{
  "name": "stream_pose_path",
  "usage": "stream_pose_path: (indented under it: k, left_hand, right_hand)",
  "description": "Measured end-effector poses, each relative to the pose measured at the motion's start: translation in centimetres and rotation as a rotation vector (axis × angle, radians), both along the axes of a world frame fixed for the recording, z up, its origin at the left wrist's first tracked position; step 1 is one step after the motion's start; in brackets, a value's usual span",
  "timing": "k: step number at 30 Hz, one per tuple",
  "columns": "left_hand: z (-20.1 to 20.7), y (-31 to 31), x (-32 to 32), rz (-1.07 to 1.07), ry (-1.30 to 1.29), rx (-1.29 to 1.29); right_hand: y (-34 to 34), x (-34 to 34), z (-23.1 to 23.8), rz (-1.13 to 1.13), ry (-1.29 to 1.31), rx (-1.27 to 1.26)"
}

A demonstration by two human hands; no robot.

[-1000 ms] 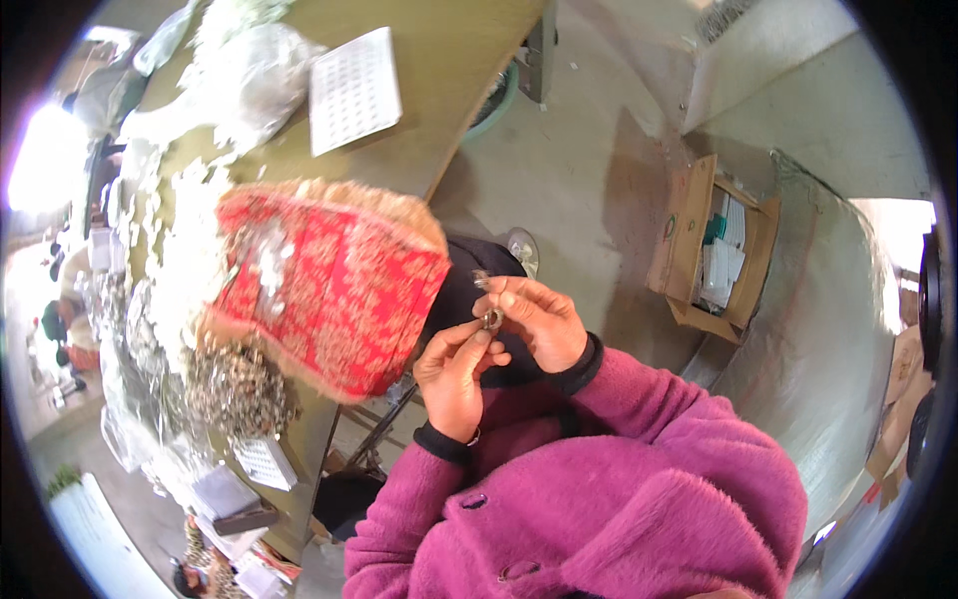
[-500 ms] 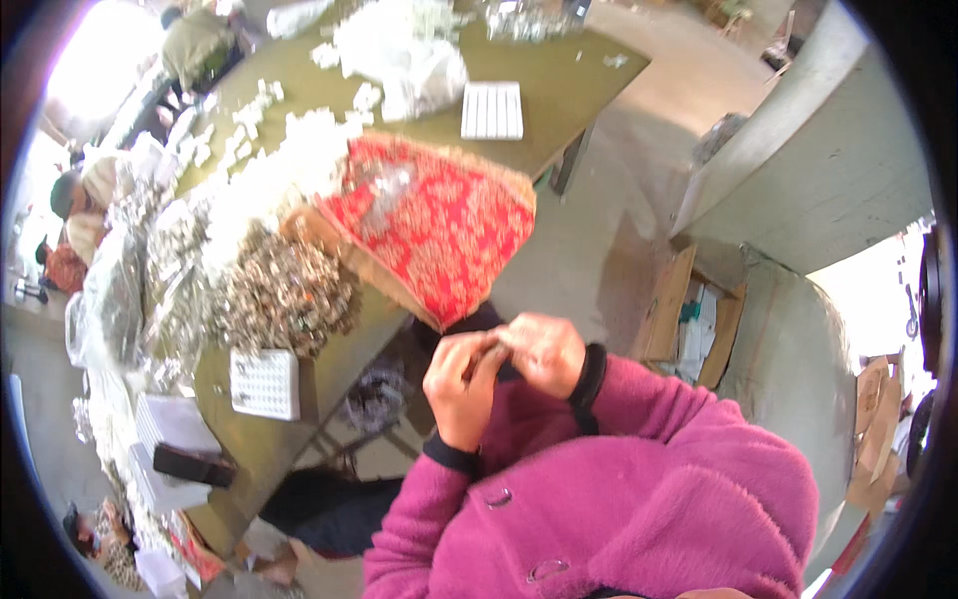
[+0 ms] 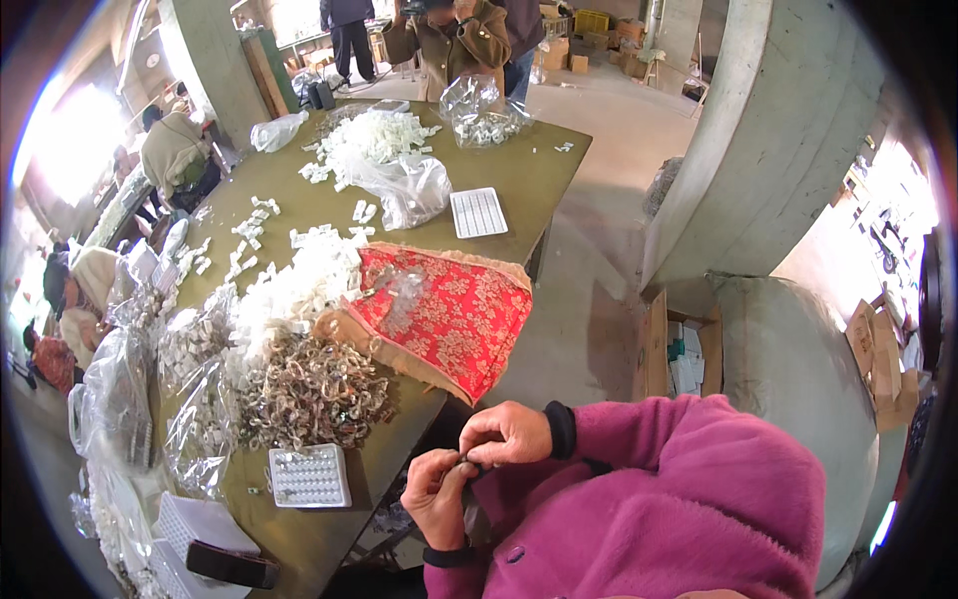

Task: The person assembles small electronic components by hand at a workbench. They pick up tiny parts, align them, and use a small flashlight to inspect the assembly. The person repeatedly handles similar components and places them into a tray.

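My left hand (image 3: 436, 496) and my right hand (image 3: 509, 435) meet in front of my body, just off the near edge of the table. Both pinch at one small dark piece between thumbs and fingertips, too small and too covered to name. Beyond them a red cloth (image 3: 449, 319) with pale flower patterns and a tan border lies over the table edge. A heap of small metallic loop-shaped pieces (image 3: 309, 394) sits left of the cloth. Nearer, a white gridded tray (image 3: 309, 477) holds rows of small pieces.
White small parts (image 3: 374, 135) are heaped at the far end, beside a clear plastic bag (image 3: 404, 190) and a white slotted tray (image 3: 479, 213). A dark flat case (image 3: 232, 565) lies at lower left. Several people stand or sit around. An open carton (image 3: 684, 349) stands on the right.
The view has tilted up, so the far table end and people there now show. My hands stay together, fingertips touching; the right hand's fingers are bent more downward.
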State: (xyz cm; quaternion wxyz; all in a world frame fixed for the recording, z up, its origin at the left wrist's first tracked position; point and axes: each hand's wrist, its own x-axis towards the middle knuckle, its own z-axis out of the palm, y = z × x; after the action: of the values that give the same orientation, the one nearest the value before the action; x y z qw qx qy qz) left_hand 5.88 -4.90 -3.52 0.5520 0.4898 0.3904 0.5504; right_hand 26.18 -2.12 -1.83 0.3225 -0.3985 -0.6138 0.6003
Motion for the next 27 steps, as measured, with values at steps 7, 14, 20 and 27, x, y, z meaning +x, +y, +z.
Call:
stream_pose_path:
  k: [7, 14, 20, 27]
  left_hand:
    - [2.3, -0.4, -2.2, 0.155, 0.326, 0.289]
    - [1.6, -0.6, -3.5, 0.203, 0.356, 0.331]
    - [0.5, -0.9, -4.7, 0.132, 0.114, 0.209]
    - [1.6, -0.7, -7.1, 0.294, 0.280, 0.212]
  right_hand:
    - [1.3, -3.1, 0.9, 0.103, -0.100, 0.218]
    - [1.5, -2.6, 1.9, 0.099, -0.158, 0.254]
    - [1.6, -4.3, 3.2, 0.273, 0.058, 0.051]
    - [3.2, -7.3, 2.2, 0.217, 0.177, -0.114]
